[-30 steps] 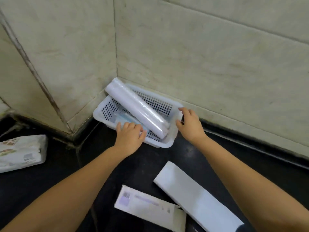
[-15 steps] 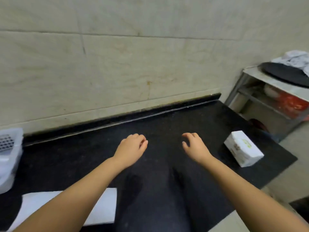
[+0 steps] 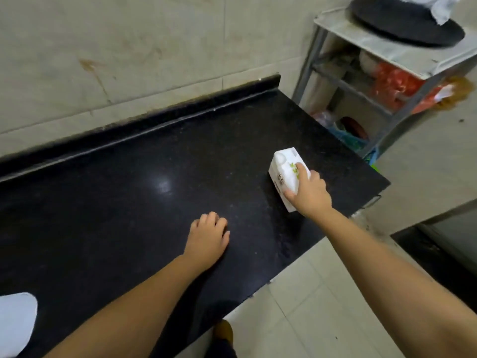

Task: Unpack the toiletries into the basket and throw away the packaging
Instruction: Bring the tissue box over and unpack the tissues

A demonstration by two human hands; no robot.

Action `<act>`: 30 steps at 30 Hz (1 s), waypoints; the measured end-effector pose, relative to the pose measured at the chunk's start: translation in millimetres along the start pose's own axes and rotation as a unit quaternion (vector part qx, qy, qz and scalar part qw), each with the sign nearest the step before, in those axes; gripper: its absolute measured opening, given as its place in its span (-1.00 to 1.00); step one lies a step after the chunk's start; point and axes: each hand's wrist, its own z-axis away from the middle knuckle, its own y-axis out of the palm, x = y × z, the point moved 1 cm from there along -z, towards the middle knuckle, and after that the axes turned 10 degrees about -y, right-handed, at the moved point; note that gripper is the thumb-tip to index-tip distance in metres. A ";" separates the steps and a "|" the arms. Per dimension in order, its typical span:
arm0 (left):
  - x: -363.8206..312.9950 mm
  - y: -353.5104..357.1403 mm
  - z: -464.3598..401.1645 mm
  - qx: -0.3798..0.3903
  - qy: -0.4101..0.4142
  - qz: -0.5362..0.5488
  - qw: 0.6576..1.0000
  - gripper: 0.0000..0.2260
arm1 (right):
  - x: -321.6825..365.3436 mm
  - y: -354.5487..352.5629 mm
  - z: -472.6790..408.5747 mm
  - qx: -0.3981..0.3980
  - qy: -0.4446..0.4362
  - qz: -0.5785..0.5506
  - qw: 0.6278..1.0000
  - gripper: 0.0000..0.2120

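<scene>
Head view: right hand (image 3: 311, 196) closes its grip around a white box (image 3: 285, 167) with unreadable green print on the black tabletop (image 3: 129, 189), while the left hand (image 3: 207, 237) rests loosely curled, empty.

1 white box (image 3: 285, 168), 2 hands, 1 shelf rack (image 3: 382, 73)

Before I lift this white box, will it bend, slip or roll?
The box looks like stiff carton with flat faces, so it probably will not roll. It seems small and likely light. The right hand spans it, so a one-hand grip should hold.
</scene>
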 end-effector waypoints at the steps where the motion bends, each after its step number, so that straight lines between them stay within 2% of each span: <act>1: 0.8 4.4 3.3 -0.025 0.006 -0.010 1.000 -0.77 | -1.4 4.1 -0.5 -0.010 -0.005 0.007 1.000 -0.31; 4: 6.3 21.2 10.1 -0.095 0.038 -0.023 0.995 -0.73 | -7.0 10.0 -4.4 -0.038 -0.020 0.012 0.999 -0.31; 6: 10.0 28.1 12.9 -0.101 0.048 -0.009 0.994 -0.72 | -6.9 9.6 -7.6 -0.035 -0.024 -0.020 0.999 -0.31; 10: 12.2 25.6 13.8 -0.083 0.062 0.014 0.995 -0.68 | 25.9 1.9 -10.7 -0.035 -0.073 -0.075 0.994 -0.31; 14: 29.8 0.0 17.2 -0.007 0.077 0.086 0.993 -0.66 | 102.6 -5.4 -13.6 -0.032 -0.168 -0.104 0.980 -0.32; 18: 97.0 -50.5 46.7 -0.073 -0.017 0.177 0.981 -0.68 | 207.9 4.4 0.1 -0.005 -0.260 -0.119 0.958 -0.33; 21: 176.5 -87.3 92.8 -0.143 -0.103 0.191 0.966 -0.72 | 293.0 25.2 28.8 0.024 -0.328 -0.117 0.937 -0.33; 27: 347.8 -128.0 234.5 -0.276 -0.265 0.212 0.899 -0.78 | 467.2 76.5 124.1 0.090 -0.463 -0.135 0.872 -0.32; 30: 427.5 -136.0 318.2 -0.316 -0.341 0.207 0.861 -0.80 | 554.7 107.9 188.0 0.133 -0.523 -0.169 0.825 -0.31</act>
